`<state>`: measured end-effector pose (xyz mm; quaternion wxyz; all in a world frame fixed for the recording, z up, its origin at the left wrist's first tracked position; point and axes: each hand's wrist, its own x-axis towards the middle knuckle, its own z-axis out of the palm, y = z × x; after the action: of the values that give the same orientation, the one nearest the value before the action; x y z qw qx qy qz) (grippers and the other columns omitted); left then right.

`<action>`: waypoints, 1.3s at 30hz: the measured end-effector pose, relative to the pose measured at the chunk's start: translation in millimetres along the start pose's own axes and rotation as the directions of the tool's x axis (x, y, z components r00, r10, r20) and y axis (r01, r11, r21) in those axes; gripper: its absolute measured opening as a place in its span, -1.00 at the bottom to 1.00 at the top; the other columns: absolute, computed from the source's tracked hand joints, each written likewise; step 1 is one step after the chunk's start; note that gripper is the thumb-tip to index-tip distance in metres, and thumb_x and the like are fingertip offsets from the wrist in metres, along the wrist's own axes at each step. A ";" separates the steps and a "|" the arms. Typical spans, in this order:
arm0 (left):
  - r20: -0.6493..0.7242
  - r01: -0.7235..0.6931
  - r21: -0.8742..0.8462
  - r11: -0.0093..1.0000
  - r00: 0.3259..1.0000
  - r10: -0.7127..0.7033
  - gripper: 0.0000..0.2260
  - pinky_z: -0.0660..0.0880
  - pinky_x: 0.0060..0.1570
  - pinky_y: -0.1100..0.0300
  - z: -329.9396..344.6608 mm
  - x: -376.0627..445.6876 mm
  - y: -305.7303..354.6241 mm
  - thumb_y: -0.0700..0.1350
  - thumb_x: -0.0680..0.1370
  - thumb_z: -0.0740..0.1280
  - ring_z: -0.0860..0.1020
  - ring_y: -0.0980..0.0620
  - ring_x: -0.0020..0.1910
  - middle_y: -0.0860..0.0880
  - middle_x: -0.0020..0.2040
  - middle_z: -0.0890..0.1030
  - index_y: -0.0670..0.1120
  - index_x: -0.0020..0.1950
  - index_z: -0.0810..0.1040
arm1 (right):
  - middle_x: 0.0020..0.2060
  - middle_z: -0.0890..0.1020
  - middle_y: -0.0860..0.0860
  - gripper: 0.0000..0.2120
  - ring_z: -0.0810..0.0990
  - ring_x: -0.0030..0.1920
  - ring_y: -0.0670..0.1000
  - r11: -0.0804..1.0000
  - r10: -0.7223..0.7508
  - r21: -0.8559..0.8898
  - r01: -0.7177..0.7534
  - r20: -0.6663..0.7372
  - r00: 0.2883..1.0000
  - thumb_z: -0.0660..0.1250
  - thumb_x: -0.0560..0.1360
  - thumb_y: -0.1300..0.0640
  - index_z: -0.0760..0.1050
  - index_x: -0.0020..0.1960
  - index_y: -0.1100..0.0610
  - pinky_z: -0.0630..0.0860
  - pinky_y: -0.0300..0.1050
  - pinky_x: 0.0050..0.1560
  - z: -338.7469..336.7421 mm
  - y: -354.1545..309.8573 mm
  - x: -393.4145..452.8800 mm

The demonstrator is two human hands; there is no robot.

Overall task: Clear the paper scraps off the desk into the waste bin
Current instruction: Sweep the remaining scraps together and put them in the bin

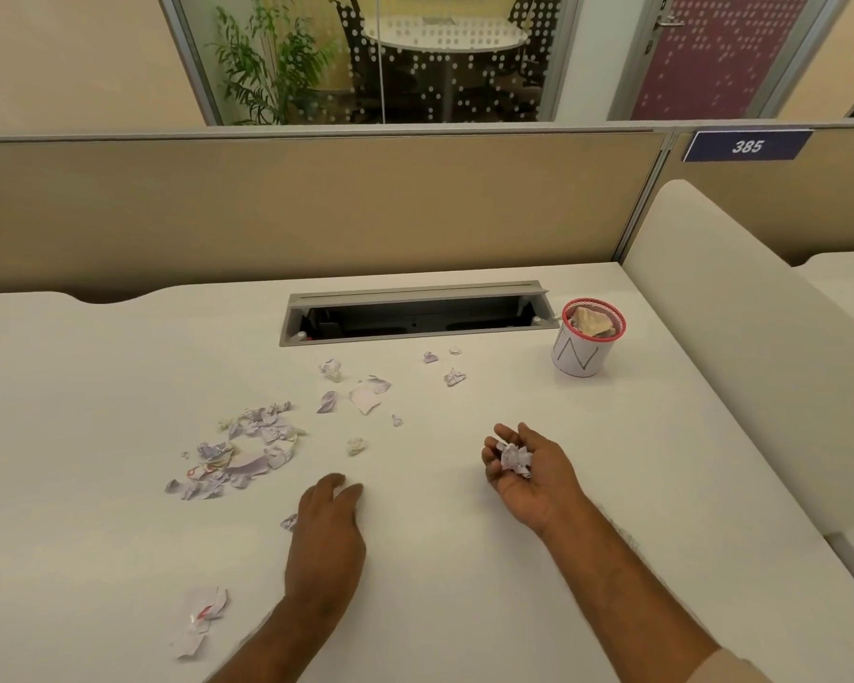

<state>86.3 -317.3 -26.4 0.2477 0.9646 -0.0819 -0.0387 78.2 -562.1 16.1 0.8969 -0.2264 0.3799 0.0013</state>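
Observation:
Torn and crumpled paper scraps lie over the white desk (464,584). The largest heap (247,446) is left of centre, a smaller group (361,391) sits further back, and a few bits (452,369) lie nearer the bin. One torn piece (198,623) rests near the front left. My right hand (528,465) is palm up and cupped around a wad of scraps (514,458). My left hand (326,525) lies palm down on the desk, with a small scrap (289,522) peeking out at its left edge. The small waste bin (583,354), white with a red mesh rim, stands at the back right and holds crumpled paper.
An open cable tray slot (415,315) is set into the desk behind the scraps. A beige partition (316,204) runs along the back, and a padded divider (740,347) borders the right side, just beyond the bin.

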 end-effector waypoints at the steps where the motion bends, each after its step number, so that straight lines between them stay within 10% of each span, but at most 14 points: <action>1: -0.023 -0.027 -0.006 1.000 0.999 0.027 -0.68 0.37 0.30 0.10 0.7 -2.2 -3.4 -0.29 0.59 0.18 0.36 -0.06 0.33 -0.05 0.30 0.49 -0.14 0.29 0.56 | -0.26 0.51 0.17 -0.68 0.48 -0.27 0.07 1.000 -0.010 -0.005 0.010 -0.003 1.000 0.10 0.62 0.06 0.48 -0.10 0.27 0.43 -0.31 -0.52 -0.7 -5.5 1.0; 6: -0.098 -0.087 -0.009 0.996 0.992 0.086 -0.77 0.39 -0.04 0.21 -3.5 1.1 -17.1 -0.39 0.50 0.29 0.44 0.05 -0.01 0.06 -0.06 0.52 -0.17 0.05 0.66 | -0.24 0.49 0.14 -0.67 0.47 -0.25 0.05 0.997 -0.078 -0.021 0.078 -0.021 0.997 0.09 0.63 0.05 0.48 -0.09 0.25 0.34 -0.26 -0.34 1.3 -38.3 7.1; 22: -0.175 -0.159 -0.342 0.926 0.979 0.104 -0.77 0.40 -0.17 0.51 -24.5 31.4 45.9 -0.40 0.45 0.41 0.57 0.23 -0.15 0.18 -0.18 0.61 -0.08 -0.13 0.72 | -0.42 0.43 0.02 -0.70 0.42 -0.49 -0.08 0.808 -0.570 0.048 0.587 -0.192 0.799 0.12 0.61 0.09 0.43 -0.24 0.17 0.40 -0.24 -0.43 62.9 -195.7 43.1; 27: -0.172 -0.152 -0.425 0.892 0.981 0.085 -0.74 0.39 -0.18 0.54 -32.0 31.5 63.7 -0.40 0.45 0.40 0.55 0.30 -0.13 0.17 -0.19 0.63 -0.04 -0.15 0.72 | -0.41 0.51 0.04 -0.80 0.47 -0.44 -0.02 0.699 -0.713 -0.283 0.656 -0.212 0.668 0.24 0.53 0.16 0.53 -0.25 0.16 0.46 -0.22 -0.39 70.2 -211.3 66.7; 32: -0.103 -0.094 -0.461 0.882 0.993 0.053 -0.69 0.39 -0.15 0.54 -32.7 38.2 72.1 -0.42 0.48 0.33 0.55 0.32 -0.11 0.17 -0.17 0.65 -0.03 -0.14 0.72 | -0.39 0.53 0.01 -0.77 0.47 -0.39 -0.05 0.363 -0.892 -0.630 0.686 -0.022 0.452 0.20 0.55 0.20 0.56 -0.20 0.23 0.48 -0.13 -0.25 66.3 -208.2 84.0; 39: 0.021 0.047 -0.627 0.778 0.999 -0.044 -0.62 0.54 0.06 0.29 -27.6 39.0 92.4 -0.37 0.52 0.31 0.65 0.23 -0.11 0.19 -0.14 0.70 0.14 -0.10 0.68 | -0.35 0.56 0.06 -0.78 0.53 -0.32 -0.01 0.304 -0.916 -0.609 0.733 0.025 0.401 0.21 0.55 0.20 0.57 -0.20 0.20 0.52 -0.13 -0.21 66.4 -198.3 56.4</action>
<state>115.0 -391.0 41.2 0.5530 0.8290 -0.0414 -0.0721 198.1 -722.6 98.4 0.5840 -0.6243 0.3309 -0.3997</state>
